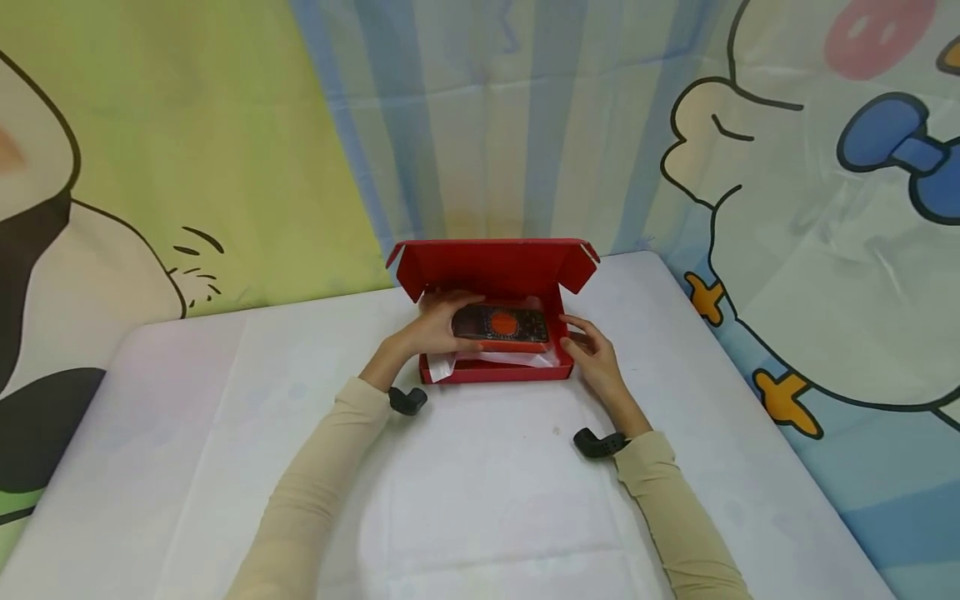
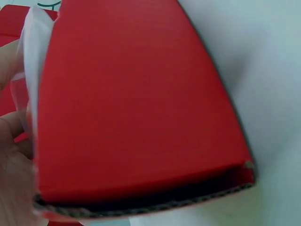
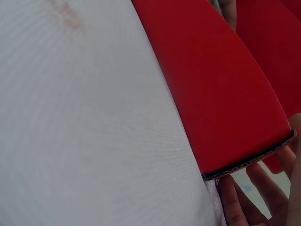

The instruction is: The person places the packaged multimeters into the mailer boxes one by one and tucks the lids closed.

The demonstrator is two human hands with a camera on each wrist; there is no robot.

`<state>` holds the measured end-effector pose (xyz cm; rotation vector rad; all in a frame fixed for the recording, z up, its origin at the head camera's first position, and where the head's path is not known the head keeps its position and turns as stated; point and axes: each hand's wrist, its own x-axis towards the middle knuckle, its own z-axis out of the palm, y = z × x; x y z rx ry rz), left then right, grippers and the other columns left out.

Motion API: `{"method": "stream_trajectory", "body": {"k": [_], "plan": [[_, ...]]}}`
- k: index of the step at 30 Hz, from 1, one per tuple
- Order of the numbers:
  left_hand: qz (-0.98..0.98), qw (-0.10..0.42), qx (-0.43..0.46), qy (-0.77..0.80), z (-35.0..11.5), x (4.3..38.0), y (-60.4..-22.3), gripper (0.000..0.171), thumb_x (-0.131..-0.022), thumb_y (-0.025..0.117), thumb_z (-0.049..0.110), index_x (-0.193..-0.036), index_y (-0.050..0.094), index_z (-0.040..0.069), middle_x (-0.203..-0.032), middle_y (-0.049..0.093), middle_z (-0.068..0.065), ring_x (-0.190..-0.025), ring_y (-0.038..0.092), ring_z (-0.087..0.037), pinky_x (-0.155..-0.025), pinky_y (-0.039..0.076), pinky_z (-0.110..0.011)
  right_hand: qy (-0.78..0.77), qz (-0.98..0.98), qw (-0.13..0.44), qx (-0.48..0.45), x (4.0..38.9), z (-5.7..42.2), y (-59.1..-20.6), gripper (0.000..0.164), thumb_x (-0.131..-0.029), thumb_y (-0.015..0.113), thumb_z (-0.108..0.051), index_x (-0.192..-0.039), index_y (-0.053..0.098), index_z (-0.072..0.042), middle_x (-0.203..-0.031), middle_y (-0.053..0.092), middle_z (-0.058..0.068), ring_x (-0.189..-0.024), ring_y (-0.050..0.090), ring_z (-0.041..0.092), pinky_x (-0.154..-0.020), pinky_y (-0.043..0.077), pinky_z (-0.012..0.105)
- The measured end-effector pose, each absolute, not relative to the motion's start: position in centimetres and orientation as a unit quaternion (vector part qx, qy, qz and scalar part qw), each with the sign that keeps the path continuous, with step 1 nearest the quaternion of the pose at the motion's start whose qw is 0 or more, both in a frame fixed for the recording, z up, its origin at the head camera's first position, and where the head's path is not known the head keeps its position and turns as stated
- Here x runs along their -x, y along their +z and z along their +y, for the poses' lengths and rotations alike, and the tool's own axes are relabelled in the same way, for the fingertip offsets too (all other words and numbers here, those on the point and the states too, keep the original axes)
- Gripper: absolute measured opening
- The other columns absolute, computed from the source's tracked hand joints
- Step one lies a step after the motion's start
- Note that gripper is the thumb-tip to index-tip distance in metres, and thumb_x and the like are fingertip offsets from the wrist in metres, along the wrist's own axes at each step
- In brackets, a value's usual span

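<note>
In the head view an open red cardboard box (image 1: 495, 375) stands on the table, its lid raised at the back. A multimeter (image 1: 483, 322) with a dark face and a round orange dial sits tilted over the box, above clear plastic wrapping (image 1: 517, 359). My left hand (image 1: 437, 323) grips its left end, thumb at the near side and fingers at the far side. At the box's right wall, my right hand (image 1: 596, 354) holds the edge. The right wrist view shows its fingers (image 3: 265, 188) against the outer side of that wall. The left wrist view shows mostly the box front (image 2: 136, 103).
A white cloth covers the table (image 1: 480, 500). Behind the box hangs a printed curtain (image 1: 487, 125) with cartoon figures, close to the table's back edge. The raised lid (image 1: 491, 262) has side flaps standing out left and right.
</note>
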<state>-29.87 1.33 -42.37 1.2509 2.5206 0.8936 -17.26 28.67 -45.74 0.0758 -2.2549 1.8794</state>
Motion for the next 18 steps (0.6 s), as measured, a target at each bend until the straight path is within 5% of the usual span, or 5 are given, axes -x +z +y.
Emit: {"method": "stream_trajectory", "body": {"k": [18], "plan": [[0.824, 0.117, -0.435, 0.343, 1.5, 30.7, -44.1, 0.080, -0.085, 0.076, 0.017, -0.151, 0.032, 0.009, -0.154, 0.029, -0.014, -0.142, 0.025, -0.029, -0.115, 0.027, -0.046, 0.618, -0.780, 0.102, -0.010, 17.2, 28.2, -45.4, 0.041, -0.096, 0.056, -0.002, -0.136, 0.050, 0.006, -0.143, 0.046, 0.024, -0.123, 0.049, 0.042, -0.089, 0.042, 0.009]]}}
